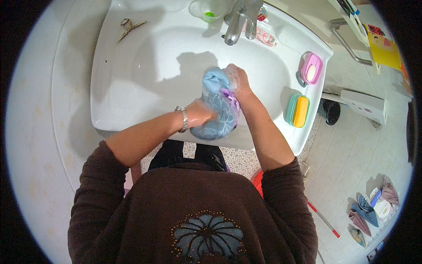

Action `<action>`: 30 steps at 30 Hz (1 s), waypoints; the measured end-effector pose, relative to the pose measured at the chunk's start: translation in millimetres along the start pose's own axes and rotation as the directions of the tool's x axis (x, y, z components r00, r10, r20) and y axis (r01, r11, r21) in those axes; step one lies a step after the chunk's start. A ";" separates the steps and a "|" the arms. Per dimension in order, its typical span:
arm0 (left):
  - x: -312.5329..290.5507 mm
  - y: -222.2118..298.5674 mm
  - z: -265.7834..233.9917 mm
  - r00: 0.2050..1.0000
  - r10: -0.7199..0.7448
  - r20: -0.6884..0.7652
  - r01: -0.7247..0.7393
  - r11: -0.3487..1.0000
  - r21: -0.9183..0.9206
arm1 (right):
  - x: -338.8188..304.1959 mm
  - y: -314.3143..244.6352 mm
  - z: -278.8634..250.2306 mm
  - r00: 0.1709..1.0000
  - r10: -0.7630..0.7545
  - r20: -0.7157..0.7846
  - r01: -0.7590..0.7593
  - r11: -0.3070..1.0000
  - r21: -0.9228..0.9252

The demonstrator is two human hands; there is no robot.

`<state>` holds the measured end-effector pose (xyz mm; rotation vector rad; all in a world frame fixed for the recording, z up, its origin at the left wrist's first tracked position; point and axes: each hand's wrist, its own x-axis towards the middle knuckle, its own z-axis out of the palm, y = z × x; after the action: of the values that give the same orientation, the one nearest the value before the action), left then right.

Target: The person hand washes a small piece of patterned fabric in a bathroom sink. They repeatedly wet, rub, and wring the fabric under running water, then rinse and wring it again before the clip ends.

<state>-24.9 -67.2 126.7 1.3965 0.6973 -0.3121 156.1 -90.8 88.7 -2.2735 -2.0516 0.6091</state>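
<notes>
While both hands are busy with it, the blue cloth (220,112), wet and with some foam, is in front of the person, over the near middle part of the white sink (118,92). Its long axis runs away from the body: the folded, rolled end points toward the tap (236,22), the wider, patterned end toward the person, near the front rim. A purple edge (231,97) shows along its right side. The left hand (200,113) grasps the cloth from the left, its fingertips hidden; the right hand (237,81), foamy, is clenched on the cloth near the far end.

As for the containers, the pink dish (318,60) on the right ledge holds a white soap (311,71), and the teal dish (291,110), nearer to the person, holds a yellow block (300,111). Beside the tap, a clear cup (218,8) has something green (209,14) at the bottom.
</notes>
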 end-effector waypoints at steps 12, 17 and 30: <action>49.4 -12.0 52.0 0.974 -0.107 -0.199 0.158 0.952 0.263 | -40.3 11.8 26.1 0.720 0.691 -0.064 -0.627 0.688 0.366; 35.3 -5.6 40.8 0.991 -0.114 0.069 0.130 0.941 -0.312 | -59.3 12.0 30.8 0.603 0.789 -0.119 -0.619 0.557 0.554; -5.4 7.4 43.5 0.928 0.223 0.299 0.291 0.068 -0.954 | -69.1 7.2 9.8 0.977 0.188 0.105 0.068 -0.732 0.678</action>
<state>-13.2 -109.0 136.7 -0.1384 0.4033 -0.0407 155.9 -160.5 96.5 -0.7131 0.0129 1.3988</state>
